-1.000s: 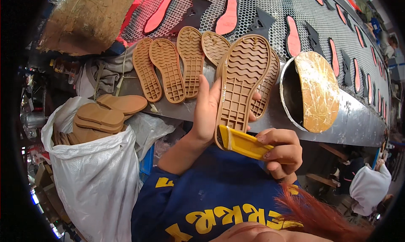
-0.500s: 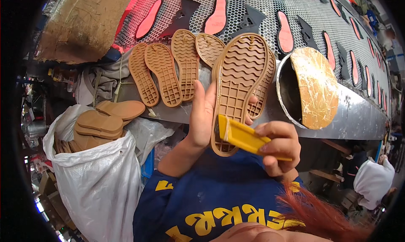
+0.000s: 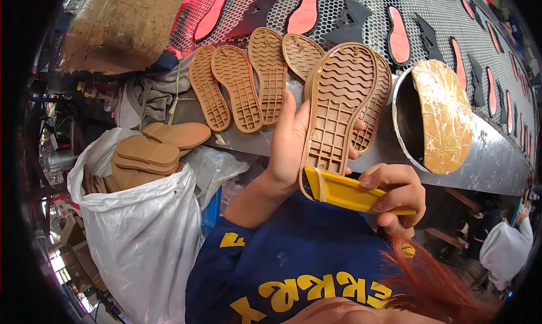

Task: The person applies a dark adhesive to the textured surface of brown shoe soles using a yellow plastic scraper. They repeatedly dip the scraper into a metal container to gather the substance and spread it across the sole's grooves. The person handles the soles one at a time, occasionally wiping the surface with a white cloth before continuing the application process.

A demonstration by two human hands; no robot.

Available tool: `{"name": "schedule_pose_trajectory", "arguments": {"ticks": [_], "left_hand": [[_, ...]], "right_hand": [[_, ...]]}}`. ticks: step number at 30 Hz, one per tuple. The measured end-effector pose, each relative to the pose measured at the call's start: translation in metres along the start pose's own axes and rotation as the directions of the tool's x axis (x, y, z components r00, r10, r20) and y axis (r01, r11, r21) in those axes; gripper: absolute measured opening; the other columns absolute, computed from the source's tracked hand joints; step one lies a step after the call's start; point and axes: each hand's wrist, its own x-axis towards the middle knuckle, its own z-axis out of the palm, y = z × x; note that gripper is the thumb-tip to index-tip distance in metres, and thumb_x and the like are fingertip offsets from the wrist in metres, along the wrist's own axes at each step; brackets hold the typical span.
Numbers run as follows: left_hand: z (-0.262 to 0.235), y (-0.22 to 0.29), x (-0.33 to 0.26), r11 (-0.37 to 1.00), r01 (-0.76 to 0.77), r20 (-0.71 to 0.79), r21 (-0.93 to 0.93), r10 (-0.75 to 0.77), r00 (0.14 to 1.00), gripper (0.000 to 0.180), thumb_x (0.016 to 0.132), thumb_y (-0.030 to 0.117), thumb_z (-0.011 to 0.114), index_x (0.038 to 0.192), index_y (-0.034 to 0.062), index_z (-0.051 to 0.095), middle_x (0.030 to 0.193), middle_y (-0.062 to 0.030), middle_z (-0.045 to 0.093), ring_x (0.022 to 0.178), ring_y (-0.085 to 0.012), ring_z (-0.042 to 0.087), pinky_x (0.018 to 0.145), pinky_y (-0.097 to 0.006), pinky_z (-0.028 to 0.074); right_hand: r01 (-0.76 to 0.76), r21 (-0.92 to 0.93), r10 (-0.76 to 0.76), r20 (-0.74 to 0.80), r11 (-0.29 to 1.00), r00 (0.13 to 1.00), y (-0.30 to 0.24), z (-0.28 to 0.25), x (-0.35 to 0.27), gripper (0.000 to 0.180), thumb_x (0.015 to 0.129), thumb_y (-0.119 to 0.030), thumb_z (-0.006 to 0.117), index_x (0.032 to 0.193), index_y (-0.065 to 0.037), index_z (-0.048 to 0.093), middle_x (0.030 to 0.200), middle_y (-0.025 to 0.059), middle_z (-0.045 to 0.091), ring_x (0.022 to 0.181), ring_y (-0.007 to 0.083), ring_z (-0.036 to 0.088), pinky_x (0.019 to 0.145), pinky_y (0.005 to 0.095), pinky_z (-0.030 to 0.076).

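Observation:
My left hand [image 3: 291,146] grips a tan shoe sole [image 3: 339,92] upright, toe end away from me, its wavy and grid tread facing up. My thumb lies along the left edge, and fingertips show on the right edge. Pinched in my right hand [image 3: 395,197] is a flat yellow tool [image 3: 350,193], lying across the sole's heel end. A dark patch shows at the tool's left tip; I cannot tell whether it is bristles. Part of the heel is hidden under the tool. Behind the held sole lies another sole [image 3: 378,104], partly covered.
Several tan soles [image 3: 237,87] lie on the metal table [image 3: 497,154]. At right stands a round container [image 3: 403,121] with a tan, scuffed half cover [image 3: 443,118]. Pink insoles [image 3: 303,11] and black pieces rest on a mesh surface. A white sack [image 3: 141,228] of soles stands at left.
The yellow tool has shifted toward the very end of the heel and lies flatter across it. The whole scene, with my hands, sits further right in view.

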Motion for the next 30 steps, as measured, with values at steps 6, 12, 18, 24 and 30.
{"name": "schedule_pose_trajectory", "arguments": {"ticks": [6,12,18,24,30], "left_hand": [[-0.003,-0.002,0.005,0.998,0.023,0.032,-0.065,-0.021,0.999,0.082,0.094,0.065,0.01,0.137,0.0002,0.035,0.117,-0.0307,0.053,0.078,-0.031,0.066,0.064,-0.04,0.059],[0.009,-0.003,0.004,0.998,0.048,-0.047,-0.03,-0.049,0.998,0.078,0.093,0.066,0.01,0.131,0.0044,0.041,0.105,-0.0179,0.061,0.083,-0.0245,0.064,0.071,-0.035,0.055],[0.011,-0.001,0.003,0.977,0.146,-0.06,-0.153,-0.156,0.986,0.077,0.094,0.065,0.013,0.134,0.0043,0.039,0.114,-0.0176,0.059,0.097,-0.026,0.063,0.081,-0.038,0.053],[0.013,-0.006,0.0,0.984,0.132,-0.037,-0.12,-0.138,0.99,0.075,0.096,0.063,0.014,0.14,0.005,0.032,0.133,-0.0132,0.049,0.119,-0.0239,0.051,0.101,-0.037,0.041],[0.024,-0.005,0.002,0.991,0.132,-0.122,0.009,-0.13,0.984,0.074,0.096,0.062,0.013,0.142,0.0047,0.028,0.131,-0.0128,0.05,0.116,-0.0224,0.052,0.099,-0.035,0.04]], "right_hand": [[-0.065,0.241,0.067,0.001,0.968,0.998,0.011,-0.01,0.006,0.024,0.086,-0.027,0.067,0.082,-0.005,0.058,0.097,0.0192,0.062,0.089,0.0289,0.063,0.081,0.038,0.05],[-0.065,0.474,0.069,0.009,0.878,0.998,0.033,-0.01,0.017,0.015,0.087,-0.018,0.06,0.084,-0.005,0.055,0.094,0.0211,0.062,0.089,0.0288,0.062,0.083,0.0408,0.047],[-0.055,0.63,0.036,0.043,0.775,0.998,0.048,-0.01,0.023,0.013,0.089,-0.015,0.056,0.089,-0.003,0.052,0.092,0.0244,0.061,0.08,0.0252,0.059,0.073,0.036,0.048],[-0.148,0.682,0.104,0.105,0.717,0.989,0.05,-0.005,0.027,0.019,0.093,-0.019,0.054,0.093,-0.001,0.049,0.09,0.0225,0.061,0.073,0.0191,0.058,0.066,0.029,0.048],[-0.041,0.734,-0.076,0.126,0.678,0.989,0.058,-0.002,0.043,0.02,0.096,-0.018,0.052,0.094,0.001,0.047,0.083,0.0189,0.061,0.075,0.0222,0.06,0.069,0.031,0.049]]}}
